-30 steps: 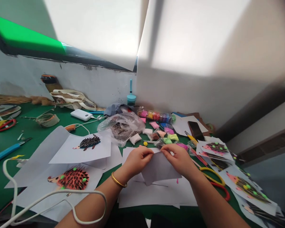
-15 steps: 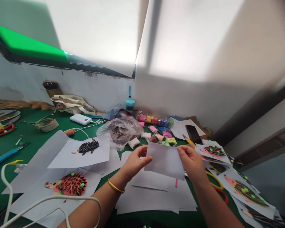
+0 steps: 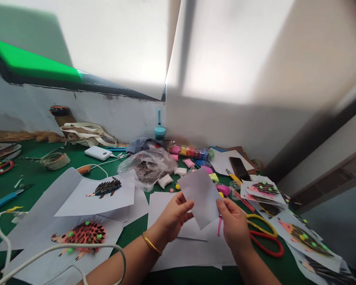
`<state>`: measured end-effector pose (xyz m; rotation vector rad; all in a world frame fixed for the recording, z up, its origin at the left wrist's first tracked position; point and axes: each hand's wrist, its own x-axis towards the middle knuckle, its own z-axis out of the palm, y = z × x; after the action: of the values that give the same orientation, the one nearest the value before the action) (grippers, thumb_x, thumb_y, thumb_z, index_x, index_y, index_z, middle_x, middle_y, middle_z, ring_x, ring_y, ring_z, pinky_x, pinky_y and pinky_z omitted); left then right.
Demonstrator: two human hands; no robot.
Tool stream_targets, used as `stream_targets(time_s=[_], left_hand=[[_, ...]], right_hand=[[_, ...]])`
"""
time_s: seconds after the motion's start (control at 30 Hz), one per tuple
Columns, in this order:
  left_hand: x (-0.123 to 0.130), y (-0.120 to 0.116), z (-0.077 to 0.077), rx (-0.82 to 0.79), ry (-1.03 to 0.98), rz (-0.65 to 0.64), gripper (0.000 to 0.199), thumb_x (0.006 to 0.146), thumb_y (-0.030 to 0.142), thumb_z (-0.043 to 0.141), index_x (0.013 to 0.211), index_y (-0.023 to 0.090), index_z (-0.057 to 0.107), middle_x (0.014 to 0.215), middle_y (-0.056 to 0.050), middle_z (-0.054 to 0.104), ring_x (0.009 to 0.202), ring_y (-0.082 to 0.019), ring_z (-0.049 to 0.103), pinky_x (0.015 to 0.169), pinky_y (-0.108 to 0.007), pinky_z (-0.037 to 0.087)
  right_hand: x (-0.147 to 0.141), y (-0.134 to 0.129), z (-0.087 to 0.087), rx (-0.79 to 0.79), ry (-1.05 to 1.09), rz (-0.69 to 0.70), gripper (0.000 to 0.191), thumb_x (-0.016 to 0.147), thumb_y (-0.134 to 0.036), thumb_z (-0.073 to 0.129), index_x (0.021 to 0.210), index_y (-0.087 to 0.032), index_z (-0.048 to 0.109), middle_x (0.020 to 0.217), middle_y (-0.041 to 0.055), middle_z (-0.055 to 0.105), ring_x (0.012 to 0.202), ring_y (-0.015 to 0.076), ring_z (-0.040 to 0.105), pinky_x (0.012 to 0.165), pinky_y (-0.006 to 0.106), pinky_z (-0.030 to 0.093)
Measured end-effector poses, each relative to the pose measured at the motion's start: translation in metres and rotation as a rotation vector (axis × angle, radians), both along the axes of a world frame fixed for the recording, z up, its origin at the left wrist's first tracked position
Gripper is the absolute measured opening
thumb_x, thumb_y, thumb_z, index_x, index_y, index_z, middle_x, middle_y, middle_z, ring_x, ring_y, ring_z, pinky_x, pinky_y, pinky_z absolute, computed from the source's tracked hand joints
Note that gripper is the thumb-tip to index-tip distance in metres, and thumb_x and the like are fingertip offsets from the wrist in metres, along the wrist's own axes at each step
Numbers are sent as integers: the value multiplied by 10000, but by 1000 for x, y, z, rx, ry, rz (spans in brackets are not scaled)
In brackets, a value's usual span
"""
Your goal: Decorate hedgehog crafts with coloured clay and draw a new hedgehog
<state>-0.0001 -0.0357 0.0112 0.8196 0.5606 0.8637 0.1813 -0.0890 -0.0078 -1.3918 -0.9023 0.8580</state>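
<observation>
Tipped round since half a second ago, the small white four-sided piece of paper now points one corner up, near the middle of the frame. Nearest, at the lower left, a thick white cable loops about. Big flat white paper sheets lie at the lower middle on the green table. Above them, the person's right hand pinches the small piece's right edge with thumb and fingers. The left hand has bent fingers at its left edge; I cannot tell if they grip it. At the lower right are red and yellow looped handles.

Past the hands sit a crinkly clear plastic bag of dark bits and a long clear roll of bright colours.

To me, this looks like the turning part, with the paper off the table. Moving it again calls for a soft pinch, since thin paper could bend.
</observation>
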Motion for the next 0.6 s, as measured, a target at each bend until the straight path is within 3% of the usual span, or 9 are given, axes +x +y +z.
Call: stream_targets(time_s=[0.13, 0.2, 0.27, 0.37, 0.47, 0.6], left_hand=[[8, 0, -8, -170, 11, 152, 437, 691, 343, 815, 1061, 163, 667, 1063, -110, 718, 916, -209, 670, 749, -283, 514], [0, 12, -8, -159, 6, 230, 428, 686, 324, 808, 1060, 171, 665, 1031, -89, 728, 863, -193, 678, 706, -274, 518], [-10, 25, -6, -139, -4, 295, 418, 679, 303, 803, 1055, 186, 663, 1019, -68, 733, 857, -190, 685, 711, -279, 530], [-21, 35, -5, -131, 6, 335, 391, 680, 296, 785, 1034, 190, 657, 1000, -63, 738, 850, -206, 699, 699, -297, 547], [-22, 36, -9, -149, 10, 360, 386, 695, 297, 770, 1047, 203, 644, 1013, -59, 739, 850, -212, 705, 719, -329, 563], [-20, 34, -18, -120, 14, 350, 410, 685, 310, 789, 1050, 189, 646, 991, -77, 745, 838, -222, 710, 708, -328, 560]], right_hand=[[14, -13, 0, 11, -224, 112, 450, 890, -566, 518, 1022, -189, 727, 956, 87, 732, 887, 278, 678, 787, 376, 561], [45, -23, -4, -52, -469, 97, 433, 923, -496, 455, 1131, -208, 703, 1067, 105, 723, 1001, 300, 664, 859, 418, 545], [86, -34, -14, -143, -846, 95, 415, 866, -368, 519, 1239, -250, 658, 1245, 96, 665, 1139, 323, 602, 965, 476, 489], [144, -50, -38, -335, -1243, 166, 554, 715, -189, 545, 1253, -234, 665, 1271, 115, 650, 1150, 338, 597, 1028, 505, 433], [173, -60, -56, -416, -1325, 247, 657, 692, -136, 496, 1328, -253, 611, 1328, 81, 625, 1189, 293, 593, 1030, 436, 450], [175, -58, -57, -447, -1309, 294, 646, 741, -174, 491, 1373, -282, 568, 1366, 44, 605, 1218, 287, 582, 1022, 431, 467]])
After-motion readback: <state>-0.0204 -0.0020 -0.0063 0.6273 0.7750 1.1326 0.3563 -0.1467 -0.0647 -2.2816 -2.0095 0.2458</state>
